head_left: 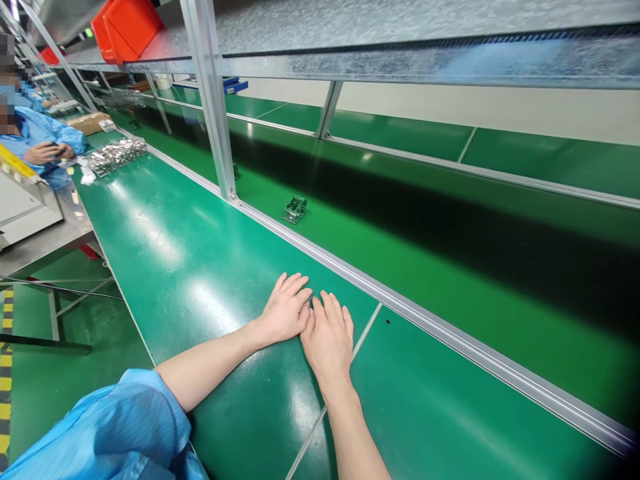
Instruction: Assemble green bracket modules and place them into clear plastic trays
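Note:
My left hand (285, 310) lies on the green tabletop (225, 380), palm down with its fingers stretched forward. Beside it, my right hand (330, 337) also rests palm down, fingers extended, the thumbs side touching the left hand. Neither hand shows anything held. Beyond the metal rail (310, 248), a green circuit board (295, 209) with a wiry frame lies on the conveyor belt (360, 247), apart from both hands.
An upright metal post (207, 100) rises from the rail. Above runs a metal shelf (400, 63) with a red bin (125, 30). At far left a co-worker in a blue sleeve (70, 133) handles a small dark thing near a bag of shiny parts (117, 155).

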`<action>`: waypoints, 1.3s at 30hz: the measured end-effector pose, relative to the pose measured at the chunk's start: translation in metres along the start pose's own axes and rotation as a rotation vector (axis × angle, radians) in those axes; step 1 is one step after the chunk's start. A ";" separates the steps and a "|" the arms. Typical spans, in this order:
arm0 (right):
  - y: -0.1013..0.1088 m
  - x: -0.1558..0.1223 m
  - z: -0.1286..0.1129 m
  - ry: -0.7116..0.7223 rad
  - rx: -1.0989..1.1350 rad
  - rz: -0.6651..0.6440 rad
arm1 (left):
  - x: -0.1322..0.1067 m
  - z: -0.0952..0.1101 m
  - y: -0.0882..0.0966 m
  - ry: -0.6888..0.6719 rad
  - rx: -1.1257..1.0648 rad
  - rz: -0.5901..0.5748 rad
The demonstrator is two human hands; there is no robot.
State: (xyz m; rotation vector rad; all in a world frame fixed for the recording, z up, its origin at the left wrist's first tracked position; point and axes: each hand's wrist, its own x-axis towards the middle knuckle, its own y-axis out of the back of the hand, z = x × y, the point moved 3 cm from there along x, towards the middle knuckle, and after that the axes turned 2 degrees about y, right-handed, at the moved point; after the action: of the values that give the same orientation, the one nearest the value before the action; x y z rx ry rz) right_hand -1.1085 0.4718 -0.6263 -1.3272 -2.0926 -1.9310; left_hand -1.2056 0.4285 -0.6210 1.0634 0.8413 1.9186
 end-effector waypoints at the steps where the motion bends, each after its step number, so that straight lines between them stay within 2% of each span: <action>1: 0.005 0.000 -0.004 -0.014 -0.015 -0.027 | -0.002 0.001 0.002 0.001 -0.008 -0.004; 6: 0.033 -0.003 -0.028 -0.131 -0.185 -0.163 | -0.018 -0.002 0.010 0.019 -0.134 -0.024; 10: 0.038 -0.001 -0.034 -0.206 -0.226 -0.201 | -0.022 -0.011 0.004 0.017 -0.206 -0.035; 13: 0.040 0.001 -0.035 -0.211 -0.203 -0.208 | -0.024 -0.012 0.004 0.015 -0.204 -0.028; 18: 0.039 0.007 -0.028 -0.199 -0.192 -0.228 | -0.021 -0.009 0.000 0.026 -0.178 -0.005; 22: 0.030 0.005 -0.013 -0.230 -0.185 -0.233 | -0.022 -0.004 -0.006 0.030 -0.179 0.028; 26: 0.020 0.000 -0.001 -0.190 -0.187 -0.206 | -0.015 -0.004 -0.011 0.088 -0.196 0.078; 29: 0.016 -0.001 0.004 -0.154 -0.198 -0.174 | 0.014 -0.013 -0.008 0.190 -0.190 0.111; 34: 0.012 -0.004 0.010 -0.106 -0.199 -0.098 | 0.103 -0.043 0.007 0.428 -0.094 0.130; 36: 0.011 -0.006 0.014 -0.079 -0.198 -0.059 | 0.137 -0.050 0.010 0.488 -0.049 0.102; 39: 0.011 -0.012 0.018 -0.056 -0.196 -0.004 | 0.174 -0.057 0.005 0.523 -0.002 -0.008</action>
State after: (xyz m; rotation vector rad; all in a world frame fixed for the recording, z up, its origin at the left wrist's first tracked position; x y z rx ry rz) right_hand -1.0853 0.4791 -0.6281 -1.4260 -1.9727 -2.1736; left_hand -1.3190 0.5652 -0.5759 0.5523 1.1200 2.2251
